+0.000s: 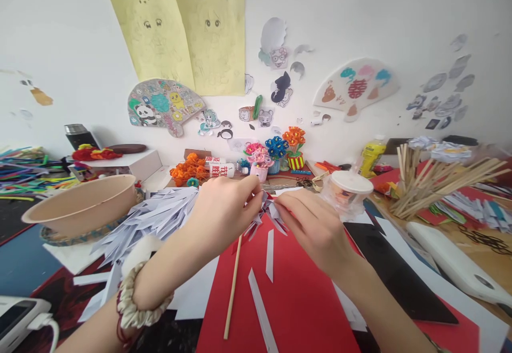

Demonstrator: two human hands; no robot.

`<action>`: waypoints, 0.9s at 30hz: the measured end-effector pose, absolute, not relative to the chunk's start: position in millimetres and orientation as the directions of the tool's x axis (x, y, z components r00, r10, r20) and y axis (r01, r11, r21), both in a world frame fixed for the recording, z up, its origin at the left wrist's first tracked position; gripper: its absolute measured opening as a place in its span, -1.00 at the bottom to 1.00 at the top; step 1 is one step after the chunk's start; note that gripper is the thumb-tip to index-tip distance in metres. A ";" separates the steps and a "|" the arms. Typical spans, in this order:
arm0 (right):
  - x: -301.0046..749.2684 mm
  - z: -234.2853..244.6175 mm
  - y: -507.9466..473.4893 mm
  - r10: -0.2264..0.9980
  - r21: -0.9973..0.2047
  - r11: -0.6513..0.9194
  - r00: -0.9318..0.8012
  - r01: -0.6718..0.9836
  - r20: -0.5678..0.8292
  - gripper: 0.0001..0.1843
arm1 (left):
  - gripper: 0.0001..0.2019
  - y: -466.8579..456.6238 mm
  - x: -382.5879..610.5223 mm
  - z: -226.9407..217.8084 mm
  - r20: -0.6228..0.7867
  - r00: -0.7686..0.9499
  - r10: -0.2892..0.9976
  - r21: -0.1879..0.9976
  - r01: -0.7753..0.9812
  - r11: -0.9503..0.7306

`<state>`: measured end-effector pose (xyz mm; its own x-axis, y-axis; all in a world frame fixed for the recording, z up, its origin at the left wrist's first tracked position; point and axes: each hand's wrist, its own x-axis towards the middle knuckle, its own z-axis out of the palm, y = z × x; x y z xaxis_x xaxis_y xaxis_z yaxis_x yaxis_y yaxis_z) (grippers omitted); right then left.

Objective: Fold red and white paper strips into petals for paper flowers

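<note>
Both hands meet over a sheet of red paper point(308, 299), with a folded white paper piece point(273, 211) between them. My left hand point(226, 198) pinches it from the left, thumb and fingers pressed together. From the right, my right hand point(314, 222) grips its other side with closed fingertips. Pointed white ends and a bit of red show below the fingers; the rest is partly covered. A thin wooden stick point(233, 294) runs down from beneath my left hand; whether it joins the folded paper I cannot tell. Two white paper strips point(262, 310) point(270, 257) lie on the red sheet.
A heap of white paper strips point(156, 211) lies left, beside a beige basin point(82, 206). Pipe-cleaner flowers point(276, 153) stand at the back. Right are a lidded cup point(348, 190), a black flat panel point(400, 273), a white device point(456, 259) and bundled wooden sticks point(436, 179).
</note>
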<state>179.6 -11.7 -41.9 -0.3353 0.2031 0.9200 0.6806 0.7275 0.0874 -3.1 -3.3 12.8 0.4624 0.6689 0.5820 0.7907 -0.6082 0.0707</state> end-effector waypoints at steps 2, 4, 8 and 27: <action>179.9 -40.4 -12.4 0.179 0.118 0.735 -0.359 0.668 0.916 -0.85 | -0.83 -3.9 -3.2 13.1 0.596 0.467 0.653 0.065 0.783 -0.619; 180.3 -39.1 -12.7 0.173 0.132 0.738 -0.375 0.661 0.911 -0.84 | -0.83 -4.2 -3.4 13.2 0.610 0.497 0.617 0.019 0.769 -0.639; 180.2 -38.5 -12.8 0.174 0.123 0.737 -0.363 0.664 0.915 -0.82 | -0.78 -5.9 -5.1 15.9 0.623 0.588 0.516 -0.141 0.733 -0.665; 178.5 -39.8 -12.9 0.265 0.046 0.732 -0.347 0.680 0.900 -0.82 | -0.96 1.6 -1.7 10.1 0.536 0.609 0.585 -0.002 0.693 -0.721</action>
